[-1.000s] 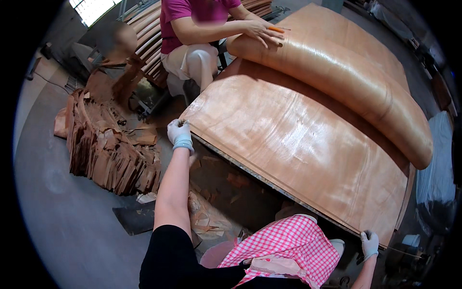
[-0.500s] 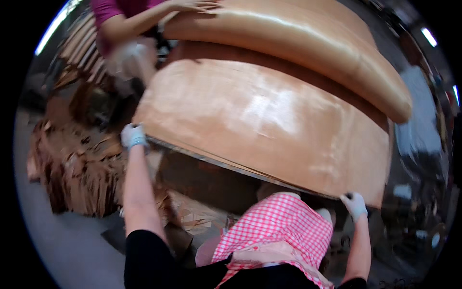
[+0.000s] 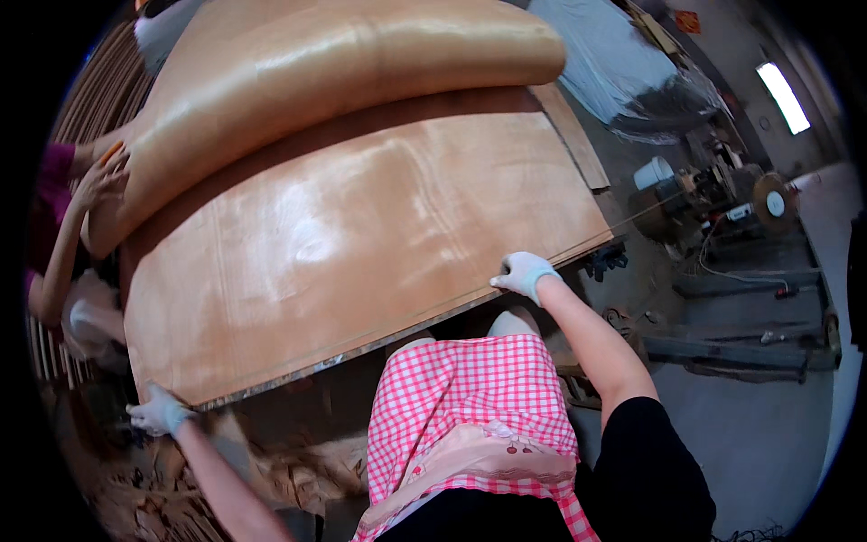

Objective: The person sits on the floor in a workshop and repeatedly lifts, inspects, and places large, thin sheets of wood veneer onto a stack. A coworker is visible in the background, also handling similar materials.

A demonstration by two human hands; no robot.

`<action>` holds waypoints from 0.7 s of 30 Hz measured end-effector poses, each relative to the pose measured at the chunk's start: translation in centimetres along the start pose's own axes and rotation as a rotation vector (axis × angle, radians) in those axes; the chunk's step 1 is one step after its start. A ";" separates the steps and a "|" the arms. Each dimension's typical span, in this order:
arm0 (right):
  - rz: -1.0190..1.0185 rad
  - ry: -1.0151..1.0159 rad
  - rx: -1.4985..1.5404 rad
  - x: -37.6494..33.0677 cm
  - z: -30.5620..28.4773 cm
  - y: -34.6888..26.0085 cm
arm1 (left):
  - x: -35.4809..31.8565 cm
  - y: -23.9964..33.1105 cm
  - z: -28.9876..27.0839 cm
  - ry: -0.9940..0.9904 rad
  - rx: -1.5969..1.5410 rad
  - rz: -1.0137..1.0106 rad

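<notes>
A broad, thin sheet of light-brown wood veneer [image 3: 361, 244] lies over a stack with a rough front edge. At its near left corner my left hand [image 3: 163, 411], in a white glove, is closed on the edge, its fingers partly hidden. My right hand [image 3: 524, 274], gloved too, pinches the front edge some way in from the right corner. Beyond, the veneer curls back in a big glossy roll [image 3: 361, 59]. A co-worker's hand [image 3: 104, 181] rests against the roll's left end, with a small orange object at its fingers.
Torn veneer scraps [image 3: 307, 470] lie below the stack at the near left. On the right are a machine with a round disc [image 3: 774, 200], a white bucket [image 3: 652, 172] and a metal frame [image 3: 741, 348]. Plastic-wrapped goods [image 3: 614, 59] stand at the far right.
The view has swung round, so the sheet and roll now slant upward to the right. My right hand sits farther in from the right corner. The co-worker's hand shows at the roll's left end.
</notes>
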State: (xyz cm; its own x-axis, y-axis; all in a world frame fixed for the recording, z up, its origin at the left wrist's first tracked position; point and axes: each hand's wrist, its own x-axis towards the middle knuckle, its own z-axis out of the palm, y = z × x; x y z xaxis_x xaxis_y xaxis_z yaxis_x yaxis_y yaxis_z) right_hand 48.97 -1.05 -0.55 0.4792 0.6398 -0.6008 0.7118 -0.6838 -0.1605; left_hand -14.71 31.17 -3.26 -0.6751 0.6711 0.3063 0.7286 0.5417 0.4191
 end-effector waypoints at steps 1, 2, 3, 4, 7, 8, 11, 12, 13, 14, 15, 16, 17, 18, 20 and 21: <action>-0.010 0.008 -0.016 0.1 0.0 0.2 | -5.5 2.7 0.5 -0.070 -0.278 0.198; -0.032 0.019 -0.033 0.4 0.1 0.1 | -10.7 5.1 0.4 -0.185 -0.563 0.373; -0.047 0.028 -0.051 0.5 0.1 -0.1 | -16.0 6.0 1.5 -0.471 -0.549 0.502; -0.042 0.023 -0.052 0.3 -0.1 -0.4 | -22.9 8.8 0.3 -0.487 -0.406 0.759; -0.013 0.012 -0.034 -0.1 -0.1 -0.2 | -39.8 16.5 -5.0 -0.804 -0.199 1.167; 0.002 -0.014 -0.019 0.0 -0.3 -0.1 | -43.1 18.0 -5.9 -0.844 -0.250 1.246; -0.045 0.016 0.011 0.1 0.1 0.0 | -48.4 20.7 -5.8 -0.895 -0.192 1.317; -0.073 0.023 0.053 0.0 0.2 0.1 | -48.7 20.9 -5.6 -0.900 -0.181 1.307; -0.093 0.006 0.111 0.1 0.1 0.5 | -48.6 20.6 -5.3 -0.907 -0.166 1.299; -0.117 -0.006 0.131 0.3 -0.2 2.0 | -48.4 20.5 -5.2 -0.914 -0.151 1.297; -0.144 -0.019 0.150 0.5 -0.5 3.9 | -48.5 20.8 -5.3 -0.919 -0.148 1.292; -0.134 0.004 0.158 0.8 -1.2 6.4 | -48.3 20.8 -5.6 -0.921 -0.138 1.282; -0.131 0.020 0.161 1.0 -2.5 9.2 | -48.2 20.7 -5.6 -0.923 -0.125 1.262; -0.099 0.036 0.147 0.7 -4.1 11.9 | -48.1 20.5 -5.3 -0.915 -0.117 1.259; -0.006 0.087 0.127 0.7 -6.5 18.7 | -48.4 20.6 -5.4 -0.899 -0.113 1.279; 0.056 0.141 0.060 0.7 -7.5 21.3 | -48.1 20.4 -5.3 -0.885 -0.101 1.284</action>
State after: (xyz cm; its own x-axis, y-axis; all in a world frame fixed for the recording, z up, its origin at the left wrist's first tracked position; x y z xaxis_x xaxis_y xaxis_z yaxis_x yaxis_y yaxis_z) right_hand 68.29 -12.57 1.48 0.5879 0.6399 -0.4948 0.6516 -0.7371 -0.1790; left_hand 32.02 7.20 -4.89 0.6761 0.7329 -0.0755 0.7072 -0.6168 0.3457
